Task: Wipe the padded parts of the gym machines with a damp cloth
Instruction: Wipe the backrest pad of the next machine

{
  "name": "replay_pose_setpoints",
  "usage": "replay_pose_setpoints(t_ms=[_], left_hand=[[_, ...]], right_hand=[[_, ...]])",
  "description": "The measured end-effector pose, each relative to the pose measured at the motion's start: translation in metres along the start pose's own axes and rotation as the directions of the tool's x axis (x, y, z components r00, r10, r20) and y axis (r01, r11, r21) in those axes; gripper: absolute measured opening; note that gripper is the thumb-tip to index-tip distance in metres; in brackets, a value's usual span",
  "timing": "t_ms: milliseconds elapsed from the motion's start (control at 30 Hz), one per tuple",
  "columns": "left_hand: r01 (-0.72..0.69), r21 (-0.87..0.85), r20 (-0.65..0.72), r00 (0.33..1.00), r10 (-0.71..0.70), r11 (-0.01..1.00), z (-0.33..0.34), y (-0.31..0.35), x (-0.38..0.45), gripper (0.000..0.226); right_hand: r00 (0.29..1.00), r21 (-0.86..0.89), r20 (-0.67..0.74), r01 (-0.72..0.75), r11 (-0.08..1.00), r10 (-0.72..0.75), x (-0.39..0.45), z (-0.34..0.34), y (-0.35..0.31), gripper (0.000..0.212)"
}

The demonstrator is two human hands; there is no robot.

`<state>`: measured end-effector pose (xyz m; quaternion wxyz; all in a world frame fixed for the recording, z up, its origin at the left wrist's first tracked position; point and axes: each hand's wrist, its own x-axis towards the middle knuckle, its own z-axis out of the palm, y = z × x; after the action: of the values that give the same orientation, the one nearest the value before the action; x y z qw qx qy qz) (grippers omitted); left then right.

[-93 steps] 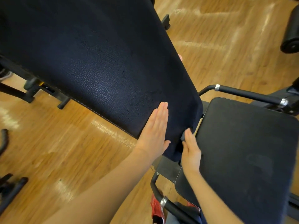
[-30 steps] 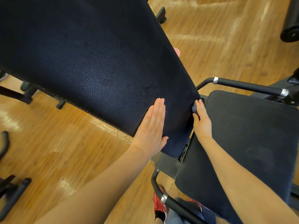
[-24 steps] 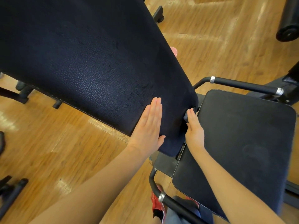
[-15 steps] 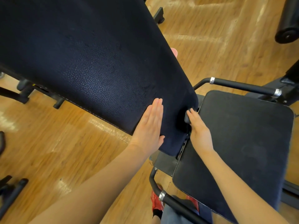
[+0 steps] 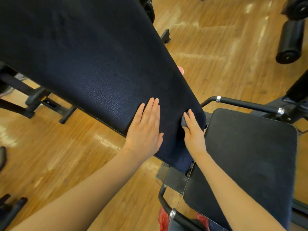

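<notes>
Left hand point(image 5: 144, 130), fingers straight and together, rests flat on the dark back pad point(image 5: 93, 64) at frame centre. Right hand point(image 5: 193, 130) presses a small grey cloth point(image 5: 183, 120) against the pad's lower right edge, beside the seat pad point(image 5: 250, 155).

Looks like a gym: padded bench point(image 5: 100, 64) under the fingers, seat pad point(image 5: 250, 155) just right of them, foam rollers point(image 5: 290, 40) beyond, wood floor point(image 5: 216, 55).
</notes>
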<state>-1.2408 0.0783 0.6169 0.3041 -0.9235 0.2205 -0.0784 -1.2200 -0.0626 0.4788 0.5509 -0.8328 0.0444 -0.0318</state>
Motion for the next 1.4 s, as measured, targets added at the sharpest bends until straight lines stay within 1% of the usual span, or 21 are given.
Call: replay_pose_setpoints(t_ms=[67,167,233,300,367,467,533,600,667,733,800,867,933,967,1033,1100,1133,1200,1300,1367,1400], left_hand=[[0.042,0.026,-0.025,0.999,-0.041,0.999,-0.008,-0.011,0.003,0.081],[0.115,0.085,-0.069,0.992,-0.109,0.990,-0.024,-0.034,0.005,0.083],[0.163,0.094,-0.120,0.981,-0.151,0.982,-0.032,-0.053,0.004,0.082],[0.176,0.092,-0.165,0.973,-0.160,0.980,-0.038,-0.066,0.001,0.082],[0.167,0.093,-0.142,0.978,-0.153,0.982,-0.042,-0.071,-0.002,0.082],[0.188,0.065,-0.139,0.974,-0.178,0.980,-0.048,-0.076,-0.002,0.082],[0.202,0.056,-0.180,0.965,-0.189,0.978,-0.050,-0.082,-0.001,0.083],[0.185,0.073,-0.165,0.971,-0.171,0.980,-0.051,-0.085,-0.001,0.083],[0.162,0.066,-0.156,0.976,-0.150,0.985,-0.051,-0.088,-0.002,0.082],[0.198,0.004,-0.198,0.961,-0.193,0.980,-0.059,-0.096,-0.004,0.077],[0.240,-0.015,-0.253,0.938,-0.236,0.971,-0.062,-0.109,-0.006,0.074],[0.237,0.056,-0.241,0.946,-0.218,0.970,-0.063,-0.121,-0.009,0.073],[0.226,0.135,-0.219,0.956,-0.194,0.965,-0.060,-0.125,-0.012,0.078],[0.228,0.146,-0.203,0.959,-0.196,0.963,-0.059,-0.125,-0.012,0.079],[0.221,0.146,-0.191,0.963,-0.192,0.964,-0.060,-0.124,-0.012,0.079],[0.214,0.107,-0.221,0.957,-0.186,0.971,-0.061,-0.125,-0.013,0.079],[0.213,0.076,-0.243,0.951,-0.189,0.974,-0.064,-0.126,-0.013,0.080],[0.244,0.045,-0.287,0.932,-0.222,0.969,-0.072,-0.133,-0.013,0.081],[0.321,0.009,-0.297,0.905,-0.304,0.947,-0.082,-0.155,-0.015,0.088],[0.346,0.039,-0.275,0.906,-0.323,0.937,-0.082,-0.165,-0.017,0.095],[0.352,0.066,-0.265,0.908,-0.324,0.934,-0.080,-0.167,-0.017,0.098]], right_hand=[[0.992,-0.058,0.032,0.128,0.990,-0.126,-0.002,-0.005,-0.026,0.052],[0.956,-0.123,0.009,0.293,0.948,-0.294,0.014,-0.012,-0.083,0.054],[0.924,-0.113,0.023,0.381,0.918,-0.381,0.025,-0.010,-0.114,0.055],[0.894,-0.089,0.027,0.448,0.890,-0.447,0.027,-0.002,-0.119,0.054],[0.915,-0.042,-0.016,0.402,0.915,-0.402,0.022,0.004,-0.100,0.052],[0.987,0.093,-0.051,0.155,0.984,-0.151,0.003,0.006,-0.066,0.050],[0.997,0.190,-0.078,0.009,0.982,0.005,-0.004,0.004,-0.061,0.049],[0.986,0.269,-0.154,-0.013,0.963,0.057,-0.002,0.000,-0.075,0.047],[0.971,0.292,-0.232,0.122,0.949,-0.054,0.007,-0.004,-0.110,0.046],[0.926,0.218,-0.263,0.329,0.919,-0.270,0.020,-0.005,-0.149,0.047],[0.867,0.074,-0.206,0.477,0.876,-0.455,0.032,0.001,-0.170,0.048],[0.848,0.008,-0.148,0.515,0.857,-0.508,0.040,0.008,-0.165,0.048],[0.875,0.019,-0.150,0.469,0.883,-0.461,0.038,0.013,-0.143,0.050],[0.903,0.048,-0.161,0.410,0.911,-0.398,0.034,0.013,-0.130,0.051],[0.964,0.165,-0.177,0.227,0.960,-0.197,0.025,0.011,-0.112,0.052],[0.979,0.263,-0.197,0.098,0.960,-0.046,0.022,0.005,-0.114,0.050],[0.975,0.282,-0.220,0.092,0.955,-0.029,0.024,0.002,-0.124,0.049],[0.953,0.292,-0.276,0.206,0.934,-0.124,0.034,-0.006,-0.162,0.048],[0.857,0.231,-0.305,0.489,0.841,-0.414,0.052,-0.006,-0.233,0.047],[0.787,0.121,-0.303,0.591,0.798,-0.537,0.062,0.006,-0.263,0.046],[0.767,0.067,-0.312,0.607,0.792,-0.561,0.065,0.012,-0.268,0.046]])
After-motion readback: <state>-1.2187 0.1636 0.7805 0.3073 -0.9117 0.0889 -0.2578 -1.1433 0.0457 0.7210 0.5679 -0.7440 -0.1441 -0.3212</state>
